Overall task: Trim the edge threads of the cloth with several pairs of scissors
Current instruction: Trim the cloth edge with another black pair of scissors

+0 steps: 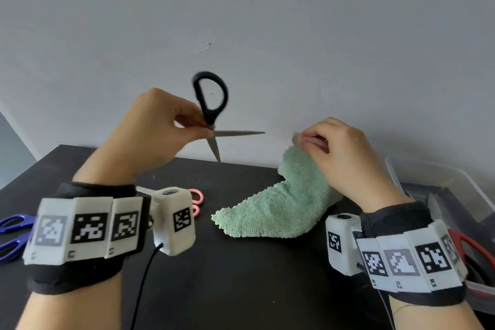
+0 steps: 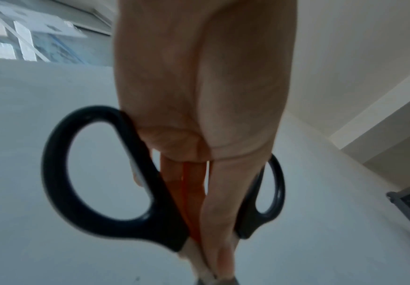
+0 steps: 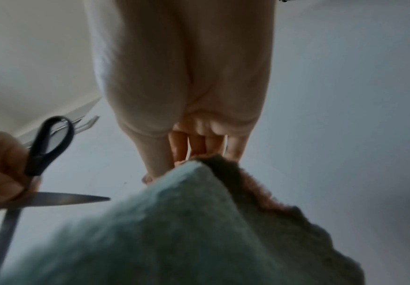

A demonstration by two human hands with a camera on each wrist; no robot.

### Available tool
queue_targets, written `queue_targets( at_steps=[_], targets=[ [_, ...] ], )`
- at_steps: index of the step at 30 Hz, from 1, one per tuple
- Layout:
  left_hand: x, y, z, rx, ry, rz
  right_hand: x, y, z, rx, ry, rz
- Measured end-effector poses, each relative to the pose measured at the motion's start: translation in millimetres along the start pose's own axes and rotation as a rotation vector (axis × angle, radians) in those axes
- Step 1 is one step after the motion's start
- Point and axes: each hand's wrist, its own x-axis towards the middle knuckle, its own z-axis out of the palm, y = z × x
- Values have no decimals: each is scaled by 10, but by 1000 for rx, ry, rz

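My left hand [image 1: 187, 126] holds black-handled scissors [image 1: 211, 104] in the air, pinched near the pivot, with the blades spread wide: one points right, one points down. In the left wrist view my fingers [image 2: 213, 192] run between the two black loops [image 2: 106, 169]. My right hand [image 1: 316, 142] pinches the top corner of a green terry cloth [image 1: 284, 203] and lifts it; the cloth's lower end lies on the black table [image 1: 241, 276]. In the right wrist view the cloth [image 3: 174, 221] hangs from my fingertips [image 3: 181, 154] and the scissors [image 3: 50, 196] are at left, apart from it.
Blue-handled scissors [image 1: 13, 233] lie at the table's left edge. Pink-handled scissors [image 1: 197, 199] lie behind my left wrist. Red-handled scissors [image 1: 471, 246] sit in a clear plastic box [image 1: 455, 182] at the right. A pale wall [image 1: 267, 35] stands close behind the table.
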Motion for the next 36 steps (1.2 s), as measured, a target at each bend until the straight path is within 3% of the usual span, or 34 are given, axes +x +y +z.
queue_targets(
  at_steps=[4, 10, 16, 25, 36],
  targets=[
    [7, 2, -38, -155, 68, -62, 23, -2, -58, 306, 77, 165],
    [-7, 164, 102, -583, -78, -106, 22, -128, -49, 909, 40, 472],
    [26, 263, 244, -834, -75, -180, 23, -182, -38, 1294, -68, 459],
    [31, 259, 298, -697, -118, -181, -8, -274, 50, 1325, -153, 374],
    [19, 286, 323, -692, -168, -193, -23, -336, 105, 1315, -128, 346]
  ],
)
